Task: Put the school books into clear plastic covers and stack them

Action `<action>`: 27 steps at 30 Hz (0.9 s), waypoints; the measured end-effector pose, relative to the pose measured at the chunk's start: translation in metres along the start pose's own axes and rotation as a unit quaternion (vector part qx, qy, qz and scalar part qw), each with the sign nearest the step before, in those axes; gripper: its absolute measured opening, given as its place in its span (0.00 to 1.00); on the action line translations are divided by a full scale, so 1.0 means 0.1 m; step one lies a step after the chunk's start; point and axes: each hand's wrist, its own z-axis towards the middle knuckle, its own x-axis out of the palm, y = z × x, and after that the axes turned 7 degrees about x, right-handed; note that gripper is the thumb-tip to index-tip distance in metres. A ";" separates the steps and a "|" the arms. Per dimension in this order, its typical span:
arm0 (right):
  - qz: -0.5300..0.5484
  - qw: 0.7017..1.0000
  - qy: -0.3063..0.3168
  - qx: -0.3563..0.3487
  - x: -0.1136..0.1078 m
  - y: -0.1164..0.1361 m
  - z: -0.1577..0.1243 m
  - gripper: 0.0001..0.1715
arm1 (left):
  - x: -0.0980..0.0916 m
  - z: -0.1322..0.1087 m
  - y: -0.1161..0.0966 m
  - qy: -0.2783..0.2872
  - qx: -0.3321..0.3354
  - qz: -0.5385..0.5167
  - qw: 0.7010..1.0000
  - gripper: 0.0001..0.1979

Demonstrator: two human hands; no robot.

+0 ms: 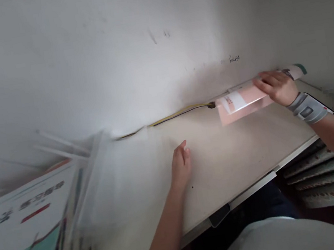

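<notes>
My right hand (276, 87) grips a pink booklet (246, 102) by its upper edge, over the right end of the desk near the wall. The booklet is bowed, with a white patch at its left end and a green corner at its right. A grey band is around my right wrist. My left hand (181, 164) is over the middle of the desk (217, 159), holding nothing, with thumb and forefinger slightly apart; its other fingers are mostly hidden. On the left lies a stack of books (13, 234), the top one with a white and green cover.
A yellow and dark cable (180, 111) runs along the wall at the desk's back edge. Blurred whitish, see-through material (112, 180) is beside the books. Patterned fabric (324, 176) hangs in folds at the lower right. The desk's front edge faces my body.
</notes>
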 end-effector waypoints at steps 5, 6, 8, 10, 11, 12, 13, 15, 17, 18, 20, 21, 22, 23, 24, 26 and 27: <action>-0.054 0.998 0.042 0.016 0.50 -0.61 -0.23 0.25 | 0.04 -0.04 -0.02 0.032 0.033 0.028 0.999 0.22; -0.059 0.996 0.061 0.010 0.63 -0.69 -0.32 0.25 | 0.04 -0.04 -0.01 0.035 0.035 0.033 0.998 0.23; -0.061 0.993 0.098 -0.009 0.87 -0.80 -0.49 0.26 | 0.06 -0.03 0.01 0.045 0.040 0.042 0.997 0.22; -0.064 0.990 0.126 -0.027 1.06 -0.87 -0.59 0.26 | 0.07 -0.03 0.02 0.054 0.047 0.053 0.996 0.22; -0.066 0.988 0.135 -0.032 1.14 -0.90 -0.61 0.26 | 0.07 -0.02 0.02 0.058 0.051 0.059 0.995 0.22; -0.069 0.987 0.141 -0.033 1.20 -0.94 -0.60 0.26 | 0.07 -0.02 0.02 0.062 0.055 0.065 0.994 0.23; -0.071 0.986 0.146 -0.031 1.24 -0.98 -0.58 0.26 | 0.07 -0.02 0.02 0.065 0.058 0.070 0.994 0.23; -0.066 0.985 0.158 -0.016 1.32 -1.07 -0.50 0.26 | 0.07 -0.02 0.00 0.071 0.065 0.078 0.992 0.24; -0.050 0.983 0.174 0.003 1.36 -1.17 -0.38 0.26 | 0.06 -0.02 -0.01 0.077 0.069 0.084 0.991 0.24; -0.042 0.983 0.181 0.011 1.37 -1.22 -0.33 0.26 | 0.05 -0.03 -0.01 0.079 0.071 0.086 0.991 0.24; -0.031 0.981 0.188 0.018 1.39 -1.30 -0.23 0.26 | 0.04 -0.04 -0.01 0.083 0.071 0.088 0.990 0.23; -0.026 0.981 0.193 0.019 1.39 -1.34 -0.19 0.25 | 0.04 -0.05 -0.02 0.084 0.070 0.089 0.990 0.23; -0.020 0.979 0.201 0.018 1.40 -1.36 -0.16 0.25 | 0.03 -0.05 -0.03 0.082 0.069 0.092 0.990 0.22; -0.012 0.977 0.211 0.017 1.40 -1.38 -0.14 0.26 | 0.03 -0.05 -0.05 0.078 0.068 0.096 0.990 0.21; -0.005 0.974 0.224 0.018 1.40 -1.40 -0.12 0.26 | 0.03 -0.03 -0.09 0.074 0.069 0.100 0.990 0.21; -0.001 0.970 0.244 0.026 1.41 -1.44 -0.10 0.29 | 0.06 0.05 -0.21 0.076 0.086 0.106 0.988 0.19; -0.004 0.968 0.248 0.031 1.42 -1.47 -0.08 0.32 | 0.09 0.12 -0.29 0.083 0.100 0.104 0.986 0.18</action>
